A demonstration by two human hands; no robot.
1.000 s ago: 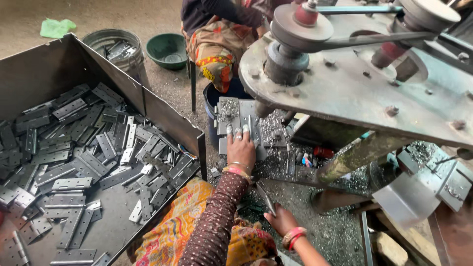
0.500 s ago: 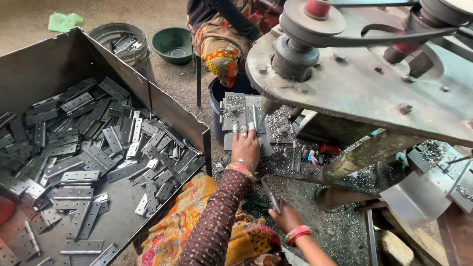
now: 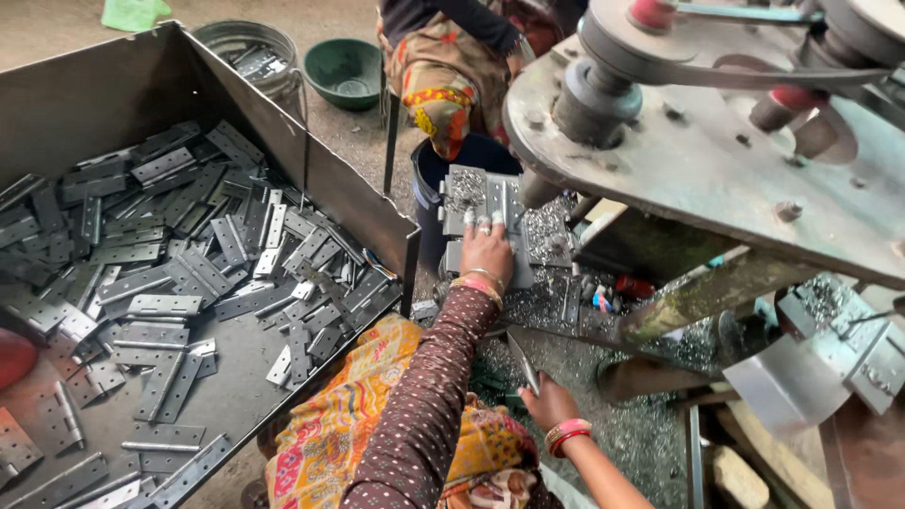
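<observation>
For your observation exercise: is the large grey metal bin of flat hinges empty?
No, the large grey metal bin holds many flat grey metal hinges scattered across its floor.

Right hand palm hidden; perhaps around thin tool.

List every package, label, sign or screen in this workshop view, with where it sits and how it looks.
No clear label, sign or screen shows.
Small red and blue items: among the metal shavings under the machine, right of the left hand; too small to tell whether they are packets.
Green crumpled piece: floor at top left; possibly a bag, no markings visible.
</observation>
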